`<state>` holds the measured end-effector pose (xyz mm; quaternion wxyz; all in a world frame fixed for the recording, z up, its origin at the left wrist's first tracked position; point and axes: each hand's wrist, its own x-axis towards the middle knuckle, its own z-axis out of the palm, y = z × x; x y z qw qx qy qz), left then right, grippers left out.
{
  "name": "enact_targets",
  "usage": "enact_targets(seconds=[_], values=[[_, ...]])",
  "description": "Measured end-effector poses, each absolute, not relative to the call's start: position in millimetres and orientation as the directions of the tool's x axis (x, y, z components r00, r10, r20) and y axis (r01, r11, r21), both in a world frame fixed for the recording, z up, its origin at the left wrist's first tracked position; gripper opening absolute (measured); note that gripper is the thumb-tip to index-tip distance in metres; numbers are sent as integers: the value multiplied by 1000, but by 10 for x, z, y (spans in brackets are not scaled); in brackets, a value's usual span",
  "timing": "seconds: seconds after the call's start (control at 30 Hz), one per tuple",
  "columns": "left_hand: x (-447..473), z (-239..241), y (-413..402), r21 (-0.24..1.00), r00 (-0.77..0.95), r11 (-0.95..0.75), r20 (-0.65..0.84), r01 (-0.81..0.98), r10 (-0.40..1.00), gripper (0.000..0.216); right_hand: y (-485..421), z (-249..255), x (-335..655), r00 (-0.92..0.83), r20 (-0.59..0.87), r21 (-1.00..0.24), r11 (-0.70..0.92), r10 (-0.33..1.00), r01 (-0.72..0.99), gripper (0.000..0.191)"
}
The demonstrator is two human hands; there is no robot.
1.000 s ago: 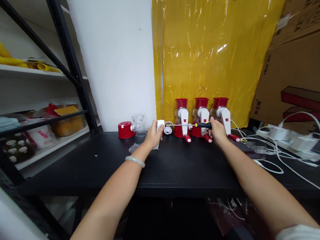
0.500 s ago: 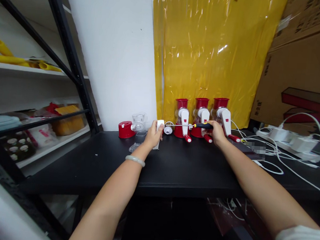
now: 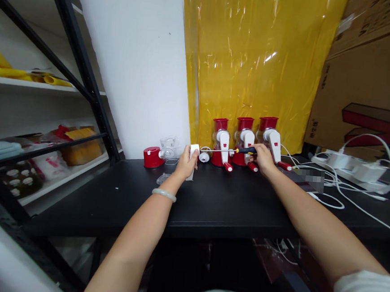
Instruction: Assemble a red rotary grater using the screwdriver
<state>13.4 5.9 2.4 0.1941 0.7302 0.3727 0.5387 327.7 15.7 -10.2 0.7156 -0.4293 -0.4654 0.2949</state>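
Observation:
My left hand (image 3: 187, 163) is closed round a white plastic part (image 3: 194, 148), whose lower end shows below the fingers. In my right hand (image 3: 262, 158) is the dark handle of a screwdriver (image 3: 245, 150), held level. Its thin shaft points left and reaches the white part; the exact contact at the tip is too small to tell. A round white-and-metal piece (image 3: 204, 155) is just under the shaft. Left of my left hand lie a red base (image 3: 153, 157), a clear plastic housing (image 3: 169, 146) and a flat clear piece (image 3: 163, 178).
Three red-and-white hand-crank graters (image 3: 221, 141) line the back of the black table (image 3: 210, 205). White cables and a power strip (image 3: 364, 175) lie at the right, before a cardboard box (image 3: 368, 83). A yellow plastic curtain (image 3: 256, 56) hangs behind, and a shelf rack (image 3: 84, 52) stands left.
The view has shifted very slightly. Both hands keep their holds, with the screwdriver still pointed at the white part; the right fingers have moved slightly on the handle.

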Motion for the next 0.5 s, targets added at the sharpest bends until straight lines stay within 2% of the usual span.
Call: enact_targets(seconds=[0.33,0.5], values=[[124,42,33,621,203,-673,656,402,727,37,148,-79,3299,446,389,-901,433,806,3,21],[105,40,28,610,221,-665,643,432,733,40,148,-90,3325,443,404,-899,437,800,30,35]])
